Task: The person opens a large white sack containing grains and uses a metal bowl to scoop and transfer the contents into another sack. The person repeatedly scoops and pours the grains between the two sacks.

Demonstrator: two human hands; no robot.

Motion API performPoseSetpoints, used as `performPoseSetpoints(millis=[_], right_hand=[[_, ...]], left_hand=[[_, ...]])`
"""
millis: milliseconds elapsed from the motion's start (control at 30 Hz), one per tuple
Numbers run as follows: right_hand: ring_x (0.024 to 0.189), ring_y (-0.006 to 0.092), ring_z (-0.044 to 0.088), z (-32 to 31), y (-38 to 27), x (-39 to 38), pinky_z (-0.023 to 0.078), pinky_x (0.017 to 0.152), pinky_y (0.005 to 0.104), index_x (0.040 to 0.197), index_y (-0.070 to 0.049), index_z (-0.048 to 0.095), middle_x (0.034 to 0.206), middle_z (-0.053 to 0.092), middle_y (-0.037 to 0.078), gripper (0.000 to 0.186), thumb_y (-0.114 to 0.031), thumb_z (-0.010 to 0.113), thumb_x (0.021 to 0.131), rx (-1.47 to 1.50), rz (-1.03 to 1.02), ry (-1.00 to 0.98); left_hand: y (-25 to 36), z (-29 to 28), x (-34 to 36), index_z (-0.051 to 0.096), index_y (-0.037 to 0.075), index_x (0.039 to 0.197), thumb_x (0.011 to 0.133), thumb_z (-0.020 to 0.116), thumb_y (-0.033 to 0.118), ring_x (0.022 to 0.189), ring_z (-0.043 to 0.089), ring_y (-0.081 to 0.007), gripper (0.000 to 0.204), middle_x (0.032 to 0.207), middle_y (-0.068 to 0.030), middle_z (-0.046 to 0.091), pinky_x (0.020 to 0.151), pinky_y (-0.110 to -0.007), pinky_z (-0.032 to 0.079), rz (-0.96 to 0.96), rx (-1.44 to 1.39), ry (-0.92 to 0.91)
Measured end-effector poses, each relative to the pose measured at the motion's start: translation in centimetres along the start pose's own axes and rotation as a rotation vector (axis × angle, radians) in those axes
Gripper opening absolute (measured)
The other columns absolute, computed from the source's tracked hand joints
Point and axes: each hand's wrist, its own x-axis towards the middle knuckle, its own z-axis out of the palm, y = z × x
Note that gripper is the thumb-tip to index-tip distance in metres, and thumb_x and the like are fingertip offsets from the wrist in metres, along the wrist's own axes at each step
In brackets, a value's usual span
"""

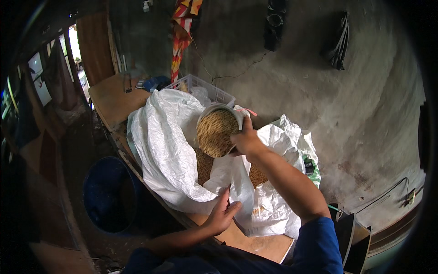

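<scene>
My right hand (247,138) grips the rim of a round pale bowl (218,106) heaped with small tan beans (216,133), which look like soybeans. The bowl is tilted over the mouth of a large white woven sack (166,137), where more beans (203,166) lie. Lower down, my left hand (222,214) is at the front edge of the sack, the fabric between its thumb and fingers. Close by on the right stands a second white sack (273,205), open, with beans (257,176) inside, partly hidden by my right forearm.
Both sacks rest on a wooden table (255,242). Behind them stands a pale plastic crate (223,97) with a clear bag inside. A blue barrel (109,194) is on the floor to the left. A grey wall (374,105) rises beyond the table, and dark boxy furniture (353,237) is at lower right.
</scene>
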Motion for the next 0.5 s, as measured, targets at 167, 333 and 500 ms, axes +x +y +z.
performPoseSetpoints(millis=[167,333,500], right_hand=[[0.099,0.057,0.065,5.2,2.1,1.9,0.054,0.093,0.0535,0.161,-0.012,0.0,0.137,0.029,0.046,0.1,-0.005,0.061,0.083,-0.718,-0.272,0.132],[0.093,0.0527,0.068,7.0,1.6,0.5,0.061,0.075,0.0489,0.162,-0.027,0.006,0.148,0.031,0.038,0.091,0.0,0.053,0.088,-0.91,-0.515,0.105],[0.089,0.045,0.07,4.5,2.2,0.1,0.061,0.068,0.0494,0.16,-0.042,0.015,0.15,0.036,0.03,0.094,0.001,0.053,0.086,-1.122,-0.773,0.308]], left_hand=[[-0.1,-0.3,-0.4,0.012,0.006,0.163,0.105,0.055,0.011,0.129,0.048,-0.0169,0.073,0.149,-0.0104,0.045,0.109,-0.031,0.039,-0.054,-0.042,0.002],[-0.2,-0.5,-0.4,0.012,0.007,0.163,0.105,0.054,0.01,0.133,0.045,-0.0176,0.072,0.152,-0.0102,0.042,0.112,-0.032,0.035,-0.022,-0.111,-0.015],[1.0,0.0,-0.1,0.014,0.004,0.162,0.104,0.056,0.012,0.138,0.041,-0.0177,0.072,0.155,-0.0102,0.039,0.115,-0.032,0.032,-0.066,-0.094,0.007]])
